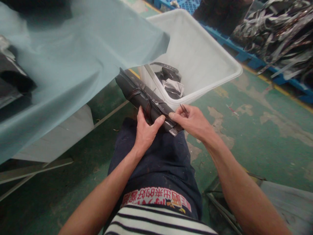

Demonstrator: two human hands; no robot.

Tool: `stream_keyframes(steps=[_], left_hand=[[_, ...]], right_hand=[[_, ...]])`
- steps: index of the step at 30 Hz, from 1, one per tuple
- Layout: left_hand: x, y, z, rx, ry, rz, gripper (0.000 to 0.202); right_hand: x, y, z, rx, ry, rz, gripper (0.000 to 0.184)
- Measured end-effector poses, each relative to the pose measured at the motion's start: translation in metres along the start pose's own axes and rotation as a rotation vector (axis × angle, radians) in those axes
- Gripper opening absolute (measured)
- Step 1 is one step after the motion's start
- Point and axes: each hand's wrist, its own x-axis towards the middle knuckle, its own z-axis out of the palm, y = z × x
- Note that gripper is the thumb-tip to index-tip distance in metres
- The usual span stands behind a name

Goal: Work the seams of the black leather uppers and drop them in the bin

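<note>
The black bundle [139, 95] lies in both hands' grip, its long axis slanting away forward-left; the left hand [146, 131] clasps its side, while the right hand [194, 121], nearer the close end, pinches its edge.

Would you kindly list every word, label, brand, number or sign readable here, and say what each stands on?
"晒出来的好酱油": red and orange characters, upside down in this view, on the dark apron; the character before them is unclear.
Larger lettering beside that line, partly covered by the striped shirt: too blurred and hidden to quote.
No readable text on the bundle or the bin.
</note>
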Motion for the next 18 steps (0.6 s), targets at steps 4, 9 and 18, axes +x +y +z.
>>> stream_keyframes(steps=[4,9,18], left_hand=[[-0.0022,0.0033,0.0020,-0.001,0.012,-0.007,0.069],[-0.0059,0.0040,0.0059,0.050,0.093,-0.007,0.077],[-0.0048,-0.0009,0.0081,0.073,0.100,0.032,0.084]], right_hand=[[-0.0003,0.0019,0.0003,-0.014,0.018,-0.018,0.039],[-0.0019,-0.0014,-0.0007,-0.032,0.010,-0.004,0.042],[-0.0036,-0.0049,0.0020,-0.090,0.060,0.015,0.032]])
